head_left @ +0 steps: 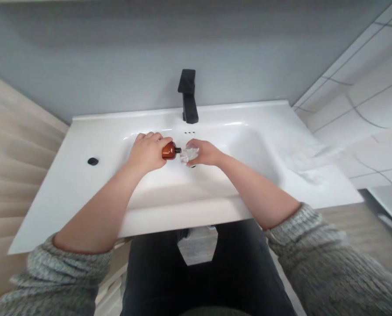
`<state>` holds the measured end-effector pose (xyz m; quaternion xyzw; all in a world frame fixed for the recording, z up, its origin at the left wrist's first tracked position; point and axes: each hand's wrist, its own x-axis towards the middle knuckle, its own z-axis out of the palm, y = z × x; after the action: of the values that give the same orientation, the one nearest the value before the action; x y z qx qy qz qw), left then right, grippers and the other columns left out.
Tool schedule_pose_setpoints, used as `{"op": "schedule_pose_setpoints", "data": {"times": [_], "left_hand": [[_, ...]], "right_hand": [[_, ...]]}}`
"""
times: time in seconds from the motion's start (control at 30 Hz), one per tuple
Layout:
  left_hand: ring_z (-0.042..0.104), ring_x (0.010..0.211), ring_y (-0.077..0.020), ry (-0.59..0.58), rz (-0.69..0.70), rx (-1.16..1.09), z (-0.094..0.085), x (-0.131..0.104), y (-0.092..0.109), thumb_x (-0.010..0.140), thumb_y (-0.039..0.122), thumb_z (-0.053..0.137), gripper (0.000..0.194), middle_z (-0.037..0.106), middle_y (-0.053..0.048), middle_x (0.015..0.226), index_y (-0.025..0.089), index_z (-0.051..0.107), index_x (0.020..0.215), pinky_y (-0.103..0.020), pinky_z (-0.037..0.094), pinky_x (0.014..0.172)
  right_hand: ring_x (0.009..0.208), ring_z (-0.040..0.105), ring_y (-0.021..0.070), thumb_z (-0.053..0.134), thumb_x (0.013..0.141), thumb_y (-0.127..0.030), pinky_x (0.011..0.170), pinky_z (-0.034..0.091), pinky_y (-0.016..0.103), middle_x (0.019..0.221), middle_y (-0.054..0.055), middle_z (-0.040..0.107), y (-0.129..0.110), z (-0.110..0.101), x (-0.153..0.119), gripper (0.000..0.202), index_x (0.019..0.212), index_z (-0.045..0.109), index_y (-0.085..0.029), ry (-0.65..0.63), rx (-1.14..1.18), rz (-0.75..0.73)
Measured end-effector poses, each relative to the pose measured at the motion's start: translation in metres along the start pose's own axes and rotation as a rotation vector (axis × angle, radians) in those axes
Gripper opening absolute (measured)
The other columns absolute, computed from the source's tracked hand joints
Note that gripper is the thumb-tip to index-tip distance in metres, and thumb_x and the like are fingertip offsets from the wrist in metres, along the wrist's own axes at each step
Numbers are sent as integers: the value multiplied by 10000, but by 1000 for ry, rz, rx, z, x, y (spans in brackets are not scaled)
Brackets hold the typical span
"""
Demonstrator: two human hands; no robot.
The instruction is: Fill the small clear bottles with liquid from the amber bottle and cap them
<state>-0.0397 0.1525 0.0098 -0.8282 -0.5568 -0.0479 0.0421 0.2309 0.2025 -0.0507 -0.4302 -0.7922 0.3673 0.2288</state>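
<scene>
Over the basin of the white sink [196, 205], my left hand [147, 151] is wrapped round an amber bottle [168, 151]. The bottle lies tilted on its side, its dark narrow neck pointing right. Just to the right, my right hand [204, 152] grips a small clear cup-like object [188, 154], its fingers curled round the far side. The bottle's neck meets or nearly meets the clear object; whether they touch is too small to tell. Any liquid between them cannot be made out.
A black faucet [189, 97] rises behind the basin's middle. On the left ledge lies a small black round piece [93, 161]. Something clear and blurry [309, 160] is on the right ledge. A pale curtain [15, 175] hangs at the left.
</scene>
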Motion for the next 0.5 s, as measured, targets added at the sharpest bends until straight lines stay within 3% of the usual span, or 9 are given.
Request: {"op": "schedule_pose_setpoints", "data": {"times": [0.5], "left_hand": [[615, 1242, -410, -11, -2, 9, -2, -1, 1, 801, 339, 751, 685, 718, -130, 1322, 350, 656, 1479, -550, 352, 1056]], "right_hand": [[1042, 725, 264, 971, 565, -422, 940, 536, 350, 1160, 25, 782, -1, 0, 0, 705, 1198, 722, -235, -4, -16, -2]]}}
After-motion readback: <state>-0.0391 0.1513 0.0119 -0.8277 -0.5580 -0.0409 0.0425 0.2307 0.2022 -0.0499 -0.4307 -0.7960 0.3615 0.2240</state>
